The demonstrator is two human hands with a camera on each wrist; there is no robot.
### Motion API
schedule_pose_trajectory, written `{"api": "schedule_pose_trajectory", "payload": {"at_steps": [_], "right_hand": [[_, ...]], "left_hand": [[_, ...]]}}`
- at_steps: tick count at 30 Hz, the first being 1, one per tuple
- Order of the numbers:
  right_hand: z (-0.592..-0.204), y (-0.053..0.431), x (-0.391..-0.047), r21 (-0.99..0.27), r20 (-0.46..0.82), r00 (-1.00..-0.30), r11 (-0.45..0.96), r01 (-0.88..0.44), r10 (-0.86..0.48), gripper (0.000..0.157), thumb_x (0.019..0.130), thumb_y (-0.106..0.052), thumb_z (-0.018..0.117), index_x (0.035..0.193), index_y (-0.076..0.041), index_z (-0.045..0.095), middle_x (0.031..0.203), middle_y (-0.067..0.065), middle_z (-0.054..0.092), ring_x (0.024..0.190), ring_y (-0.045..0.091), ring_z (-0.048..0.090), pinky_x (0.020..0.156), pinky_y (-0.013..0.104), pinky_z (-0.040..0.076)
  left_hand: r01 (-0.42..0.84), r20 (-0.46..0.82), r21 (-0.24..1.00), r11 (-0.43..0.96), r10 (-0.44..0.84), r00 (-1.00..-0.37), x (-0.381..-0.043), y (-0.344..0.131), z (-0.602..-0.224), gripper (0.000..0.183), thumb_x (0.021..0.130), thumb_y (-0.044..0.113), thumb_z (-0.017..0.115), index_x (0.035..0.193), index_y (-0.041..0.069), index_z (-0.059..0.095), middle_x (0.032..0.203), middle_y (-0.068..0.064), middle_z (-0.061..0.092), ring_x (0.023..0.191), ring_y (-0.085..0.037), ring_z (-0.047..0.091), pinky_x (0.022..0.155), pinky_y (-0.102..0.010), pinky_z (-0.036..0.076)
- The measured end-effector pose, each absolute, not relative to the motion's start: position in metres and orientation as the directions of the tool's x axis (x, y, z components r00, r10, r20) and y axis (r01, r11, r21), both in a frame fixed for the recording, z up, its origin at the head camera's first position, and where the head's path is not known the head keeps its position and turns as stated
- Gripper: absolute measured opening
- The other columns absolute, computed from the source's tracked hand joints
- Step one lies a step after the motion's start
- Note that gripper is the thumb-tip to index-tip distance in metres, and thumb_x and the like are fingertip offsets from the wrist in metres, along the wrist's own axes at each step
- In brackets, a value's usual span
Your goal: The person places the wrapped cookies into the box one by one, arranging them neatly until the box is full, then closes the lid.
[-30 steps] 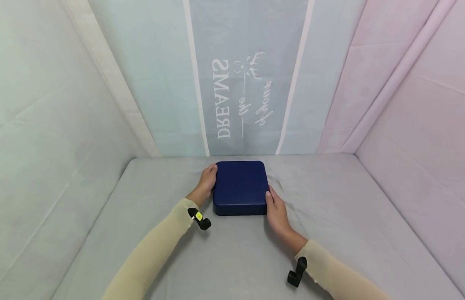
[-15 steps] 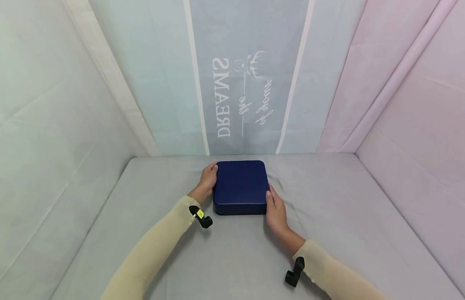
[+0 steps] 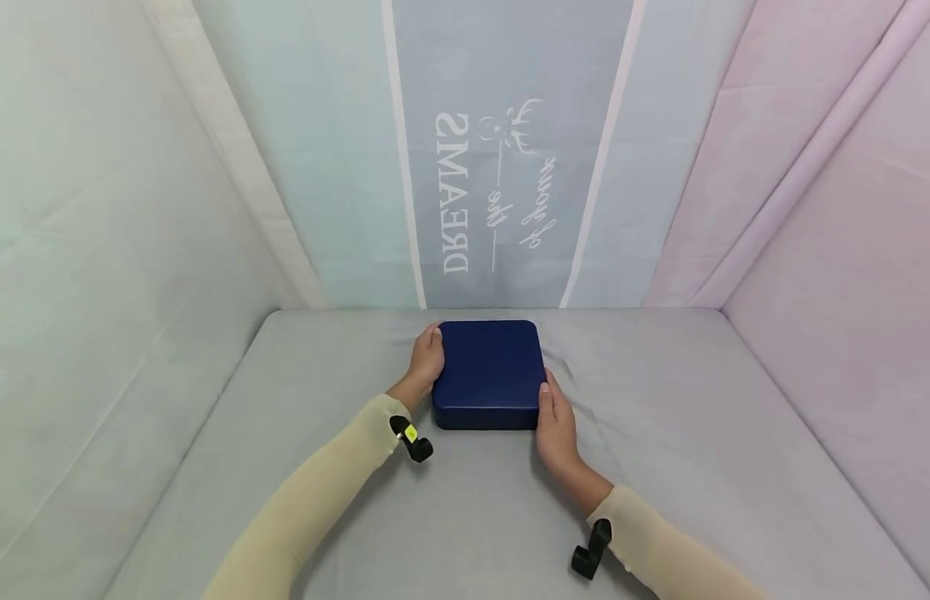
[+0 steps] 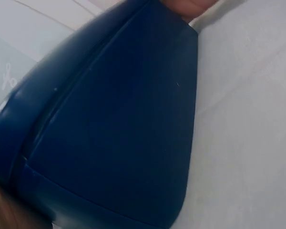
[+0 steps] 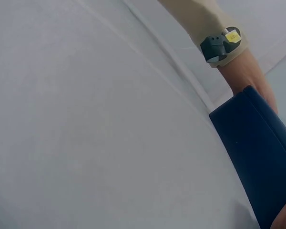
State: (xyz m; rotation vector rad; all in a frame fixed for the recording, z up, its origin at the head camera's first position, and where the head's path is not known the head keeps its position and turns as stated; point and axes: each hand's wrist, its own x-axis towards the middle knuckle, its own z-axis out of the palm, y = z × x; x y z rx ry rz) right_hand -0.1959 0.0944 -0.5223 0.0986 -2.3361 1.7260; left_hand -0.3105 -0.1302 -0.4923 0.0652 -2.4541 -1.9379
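A dark blue square box with rounded corners is between my two hands at the middle of the grey surface in the head view. My left hand grips its left side near the far corner, thumb at the upper edge. Lower down, my right hand holds the right side with the thumb along the edge. Close up in the left wrist view, the box shows a seam near its edge. Fingers under or behind the box are hidden. I cannot tell whether it rests on the cloth or is slightly raised.
Grey cloth covers the surface, with creases to the right of the box. Behind stands a fabric wall with mirrored lettering. Pale fabric walls close off the left and right sides.
The whole head view has shifted slightly, so the scene sits a little further right. Both hands keep their hold on the box, which shows no clear movement of its own.
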Motion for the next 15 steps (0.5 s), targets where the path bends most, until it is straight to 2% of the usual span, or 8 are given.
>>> {"api": "schedule_pose_trajectory", "payload": {"at_steps": [7, 15], "right_hand": [[-0.515, 0.092, -0.198, -0.937, 0.233, -0.969, 0.286, -0.200, 0.083, 0.054, 0.114, -0.025, 0.029, 0.157, 0.008, 0.026, 0.162, 0.023, 0.029, 0.152, 0.033, 0.023, 0.123, 0.050, 0.020], [-0.506, 0.100, -0.200, -0.957, 0.080, -0.995, 0.283, -0.058, 0.065, 0.054, 0.114, -0.027, 0.031, 0.161, -0.002, 0.023, 0.165, 0.013, 0.027, 0.153, 0.027, 0.020, 0.124, 0.047, 0.019]], "left_hand": [[-0.017, -0.002, 0.980, 0.199, -0.075, -0.997, -0.311, -0.132, -0.491, 0.046, 0.114, 0.023, 0.029, 0.155, 0.006, 0.042, 0.161, -0.011, 0.038, 0.151, -0.029, 0.028, 0.123, -0.045, 0.024], [-0.058, -0.050, 0.984, 0.167, -0.049, -0.998, -0.301, -0.131, -0.488, 0.050, 0.113, 0.023, 0.034, 0.161, 0.008, 0.031, 0.166, -0.009, 0.028, 0.154, -0.026, 0.020, 0.124, -0.043, 0.020]]}}
